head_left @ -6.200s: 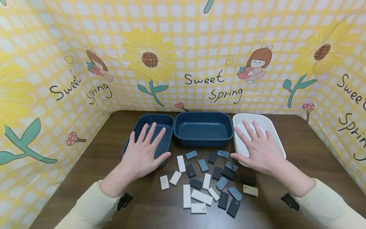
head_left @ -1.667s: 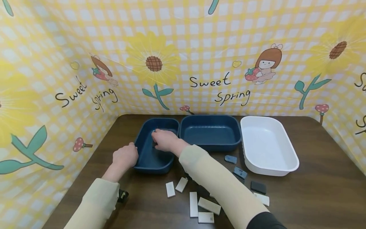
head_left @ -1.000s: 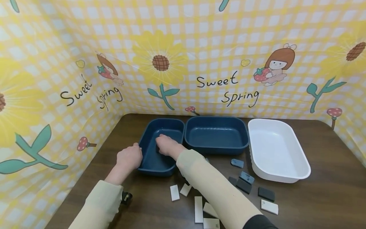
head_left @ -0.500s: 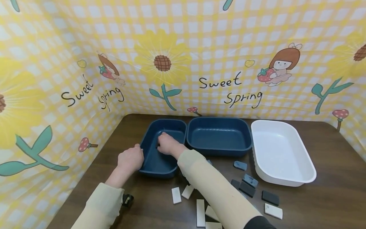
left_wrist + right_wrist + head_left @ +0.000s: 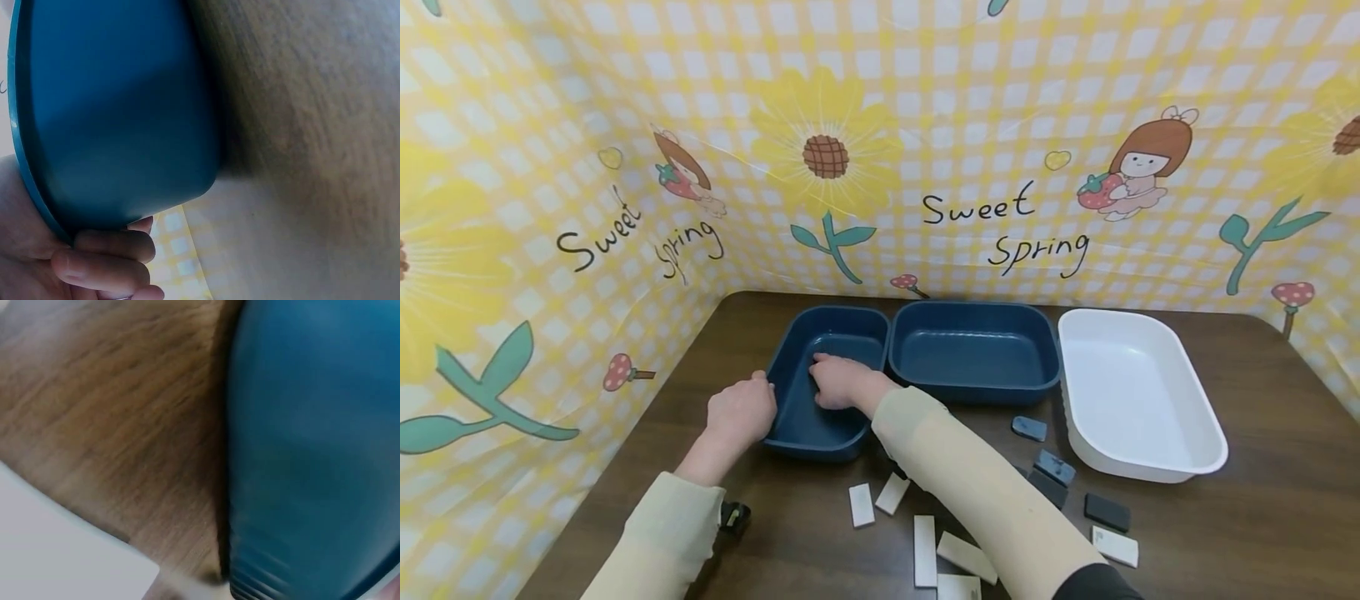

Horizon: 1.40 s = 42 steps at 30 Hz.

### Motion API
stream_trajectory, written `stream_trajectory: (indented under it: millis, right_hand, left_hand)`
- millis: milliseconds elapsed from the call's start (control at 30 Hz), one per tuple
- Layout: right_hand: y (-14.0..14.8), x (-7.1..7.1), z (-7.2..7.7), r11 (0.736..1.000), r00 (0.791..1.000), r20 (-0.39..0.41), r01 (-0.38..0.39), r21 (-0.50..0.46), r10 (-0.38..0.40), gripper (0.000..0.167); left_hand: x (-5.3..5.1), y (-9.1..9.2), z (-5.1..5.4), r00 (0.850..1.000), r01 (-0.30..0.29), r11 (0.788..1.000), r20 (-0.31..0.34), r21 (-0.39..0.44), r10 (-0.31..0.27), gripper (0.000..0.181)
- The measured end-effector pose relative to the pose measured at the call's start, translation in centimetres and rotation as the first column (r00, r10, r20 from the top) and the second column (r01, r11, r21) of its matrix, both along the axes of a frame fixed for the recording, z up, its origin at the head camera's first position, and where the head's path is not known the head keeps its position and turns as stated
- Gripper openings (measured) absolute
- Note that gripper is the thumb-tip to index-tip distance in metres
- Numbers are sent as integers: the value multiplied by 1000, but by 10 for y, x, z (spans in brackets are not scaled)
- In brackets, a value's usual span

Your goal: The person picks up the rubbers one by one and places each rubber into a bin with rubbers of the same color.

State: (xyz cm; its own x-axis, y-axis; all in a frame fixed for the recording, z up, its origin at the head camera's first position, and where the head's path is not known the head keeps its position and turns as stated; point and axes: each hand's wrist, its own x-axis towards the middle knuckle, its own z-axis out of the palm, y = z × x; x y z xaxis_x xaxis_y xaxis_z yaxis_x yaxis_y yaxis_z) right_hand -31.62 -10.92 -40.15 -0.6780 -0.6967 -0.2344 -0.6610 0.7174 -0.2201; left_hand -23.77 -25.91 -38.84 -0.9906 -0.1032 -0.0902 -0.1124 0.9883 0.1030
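My left hand (image 5: 741, 414) grips the near-left rim of the left dark blue tub (image 5: 805, 448). In the left wrist view, its fingers (image 5: 103, 269) curl below the rim, against the tub's outer wall (image 5: 119, 112). Across the front, my right hand (image 5: 844, 383) reaches inside this same tub, low over its floor. Its fingertips point down and left; whether anything lies between or under them is hidden. The right wrist view shows a blue outer tub wall (image 5: 312, 444) and a blurred white flat piece (image 5: 62, 550), but no fingers.
A second blue tub (image 5: 973, 396) and a white tub (image 5: 1150, 471) stand to the right. On the brown table (image 5: 1262, 533) lie white flat blocks (image 5: 925, 550), dark blocks (image 5: 1107, 512) and bluish ones (image 5: 1028, 428). My right sleeve (image 5: 985, 492) covers part of them.
Earlier both hands were spread above the left and white tubs. The left now grips the left tub's rim; the right has crossed into it. Over the last second, the right hand has barely moved.
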Motion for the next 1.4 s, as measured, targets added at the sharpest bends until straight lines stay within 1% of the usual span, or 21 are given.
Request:
stream_trajectory:
  millis: [100,200,300,433,533,733,867,967,1100,1200,1300,1400]
  right_hand:
    - [1,4,3,999,999,-13,-33,33,34,52]
    - [1,8,5,997,999,-9,-46,55,47,49]
    - [2,11,4,996,1000,-7,-27,81,28,49]
    - [3,11,1,993,1000,-9,27,118,-26,56]
    - [3,9,0,990,999,-8,47,132,-46,59]
    - [3,7,-1,991,998,-3,57,122,-57,59]
    - [4,7,2,992,999,-31,42,121,-39,58]
    - [7,8,9,992,997,-76,30,119,-21,56]
    - [14,11,24,995,992,-126,12,101,0,53]
    - [23,14,37,996,987,-156,-15,92,29,50]
    - [35,18,49,994,979,-195,-46,101,65,47]
    - [52,19,61,989,965,-240,-79,125,107,45]
  left_hand:
    - [0,-1,1,1000,4,1000,-13,-8,-4,36]
    - [1,-1,2,1000,5,1000,-14,-7,-5,35]
    - [2,-1,2,1000,6,1000,-16,-6,-6,35]
    - [1,-1,1,1000,12,1000,-23,-4,-12,34]
    - [1,0,1,1000,11,1000,-21,-4,-11,35]
    - [1,-1,1,1000,5,1000,-10,-3,-5,36]
    - [2,-1,1,1000,0,1000,-8,-4,0,36]
    - [1,0,2,1000,0,1000,-3,-6,0,37]
    - [0,0,2,1000,4,1000,10,-4,-4,38]
    - [-1,0,1,1000,2,1000,16,1,-2,39]
    - [-1,0,0,1000,3,1000,12,4,-3,38]
    - [-1,-1,0,1000,10,1000,5,7,-10,37]
